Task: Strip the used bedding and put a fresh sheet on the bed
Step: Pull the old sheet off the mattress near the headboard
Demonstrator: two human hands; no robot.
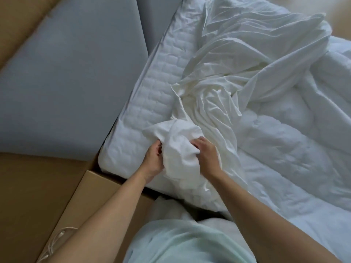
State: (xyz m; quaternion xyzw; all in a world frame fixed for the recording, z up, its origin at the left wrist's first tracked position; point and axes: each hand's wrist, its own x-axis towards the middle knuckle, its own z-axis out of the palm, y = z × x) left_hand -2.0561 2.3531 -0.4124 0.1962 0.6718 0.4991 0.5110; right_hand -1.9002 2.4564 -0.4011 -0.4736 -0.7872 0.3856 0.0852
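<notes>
Your left hand (152, 160) and right hand (206, 154) grip the sheet (218, 88) at the mattress (152, 88) corner, centre frame.
Both curl tight around one wad of it, close together. A rumpled duvet (284, 139) crowds the right, a grey padded panel (66, 73) fills the upper left, and a white cable (55, 242) lies lower left.

The sheet (218, 82) is thin white cloth, matt and densely creased. It lies over a mattress (152, 88) whose white fabric cover is quilted into small raised squares, beside a duvet (284, 139) of soft, puffy padded cloth. The panel (66, 73) next to the bed is covered in smooth, matt grey fabric, the boards (28, 186) around it look like pale tan wood or laminate with a dull finish, the person's top (180, 242) is light, pale green cloth, and the thin white cable (55, 242) looks like slightly glossy plastic.
</notes>
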